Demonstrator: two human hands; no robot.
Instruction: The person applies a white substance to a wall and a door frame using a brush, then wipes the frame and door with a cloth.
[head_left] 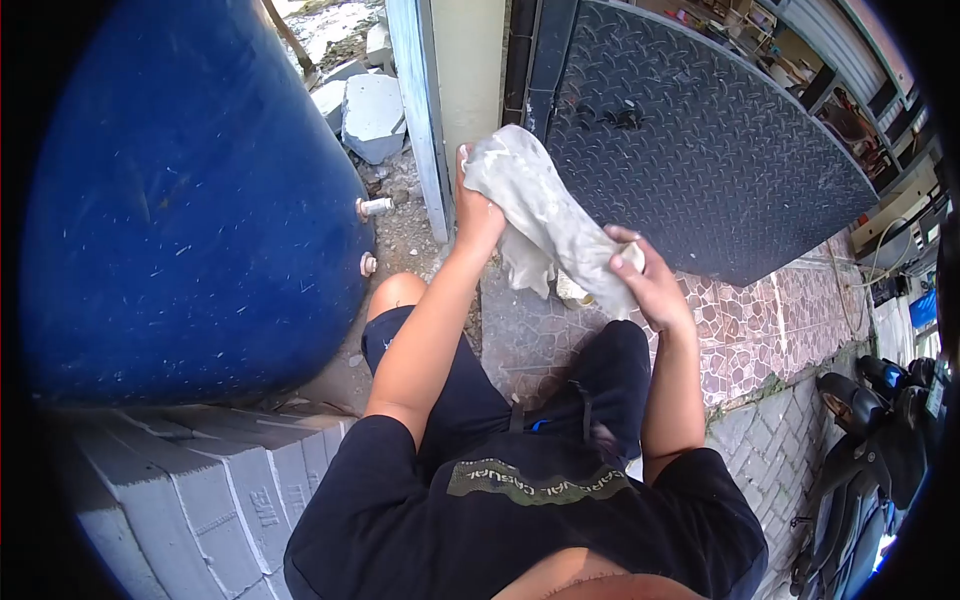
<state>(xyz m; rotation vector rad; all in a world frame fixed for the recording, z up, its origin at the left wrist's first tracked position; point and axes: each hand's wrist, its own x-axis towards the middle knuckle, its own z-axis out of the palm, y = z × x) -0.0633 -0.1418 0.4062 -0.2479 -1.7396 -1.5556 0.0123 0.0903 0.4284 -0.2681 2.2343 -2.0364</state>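
A damp-looking, whitish-grey cloth is stretched between my two hands, in front of my knees. My left hand is closed around its upper left end, with most of the fingers hidden behind the fabric. At the lower right end, my right hand pinches the cloth between thumb and fingers. A loose flap of the cloth hangs down between the hands. Behind that flap, a small pale yellowish object is partly hidden, and I cannot make out what it is.
A big blue tank with pipe stubs stands at left, above grey blocks. A dark checker-plate metal panel is ahead right. Broken concrete lies beyond a pale post. Motorcycles stand right, beside patterned tiles.
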